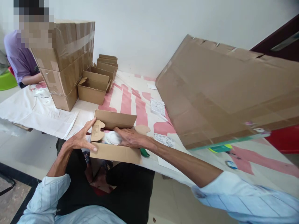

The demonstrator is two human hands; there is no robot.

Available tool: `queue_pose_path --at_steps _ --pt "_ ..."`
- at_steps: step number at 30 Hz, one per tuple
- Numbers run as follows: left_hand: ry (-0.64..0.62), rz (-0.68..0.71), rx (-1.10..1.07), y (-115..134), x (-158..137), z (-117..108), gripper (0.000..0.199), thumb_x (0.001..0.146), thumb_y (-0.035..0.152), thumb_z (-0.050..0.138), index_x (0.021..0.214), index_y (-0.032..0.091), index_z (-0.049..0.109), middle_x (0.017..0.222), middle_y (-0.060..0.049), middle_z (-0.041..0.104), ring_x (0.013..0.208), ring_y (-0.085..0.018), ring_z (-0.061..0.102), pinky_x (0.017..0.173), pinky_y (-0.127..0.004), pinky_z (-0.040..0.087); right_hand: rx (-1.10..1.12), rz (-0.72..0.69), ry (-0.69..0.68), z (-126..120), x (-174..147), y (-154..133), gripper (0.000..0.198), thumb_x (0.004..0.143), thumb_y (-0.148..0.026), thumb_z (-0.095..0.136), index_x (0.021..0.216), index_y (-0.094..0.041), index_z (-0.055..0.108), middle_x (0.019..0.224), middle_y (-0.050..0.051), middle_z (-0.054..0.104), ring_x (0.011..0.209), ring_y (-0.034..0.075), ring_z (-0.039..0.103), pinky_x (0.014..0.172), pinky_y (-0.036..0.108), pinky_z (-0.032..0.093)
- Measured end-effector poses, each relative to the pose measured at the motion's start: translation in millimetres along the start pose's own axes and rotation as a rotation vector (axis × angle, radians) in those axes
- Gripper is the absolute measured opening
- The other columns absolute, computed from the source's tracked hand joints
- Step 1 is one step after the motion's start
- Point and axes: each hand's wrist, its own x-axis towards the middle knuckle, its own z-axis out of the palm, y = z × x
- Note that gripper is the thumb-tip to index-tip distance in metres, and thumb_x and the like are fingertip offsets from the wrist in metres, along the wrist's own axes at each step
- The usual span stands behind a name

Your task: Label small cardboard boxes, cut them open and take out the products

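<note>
A small open cardboard box (114,153) rests at the table's near edge, its long flaps raised at front and back. My left hand (80,137) grips its left end, thumb on the front flap and fingers toward the back. Inside lies a white rounded item (112,137), whose exact kind I cannot make out. My right hand (132,137) reaches into the box from the right, closed against this item, its fingertips partly hidden. Just right of the box is a green object (144,152), partly covered by my forearm.
Stacked taped cartons (65,62) stand at the left, beside a row of open boxes (92,93). A large cardboard sheet (224,93) leans at the right. Printed sheets (157,106) and a tape roll (231,164) lie on the cloth. A person in purple (17,57) sits far left.
</note>
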Motion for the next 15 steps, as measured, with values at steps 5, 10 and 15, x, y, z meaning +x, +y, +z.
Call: queue_pose_path --at_steps 5,10,15 --pt "0.029 -0.017 0.033 1.5 1.5 0.4 0.142 0.066 0.067 0.098 0.179 0.03 0.021 0.183 -0.015 0.025 0.162 -0.049 0.035 0.122 -0.059 0.05 0.085 0.003 0.178 7.2 -1.0 -5.1 0.046 0.094 -0.051 0.074 0.128 -0.025 0.06 0.128 0.013 0.075 0.117 0.036 0.07 0.09 0.039 0.049" --pt "0.04 -0.007 0.028 -3.6 7.5 -0.1 0.141 0.065 0.059 0.101 0.179 0.03 0.022 0.183 -0.017 0.025 0.161 -0.048 0.038 0.121 -0.057 0.051 0.17 0.024 0.326 -10.5 -11.6 -18.6 0.055 0.085 -0.043 0.083 0.132 -0.024 0.063 0.134 0.012 0.076 0.118 0.034 0.071 0.089 0.037 0.05" --pt "0.048 -0.018 0.037 -8.5 19.7 0.9 0.146 0.062 0.06 0.102 0.179 0.028 0.02 0.184 -0.019 0.023 0.164 -0.05 0.034 0.124 -0.061 0.048 0.243 0.02 0.494 -49.2 -42.0 -22.0 0.063 0.074 -0.053 0.089 0.127 -0.023 0.071 0.121 0.01 0.079 0.104 0.031 0.072 0.078 0.034 0.051"
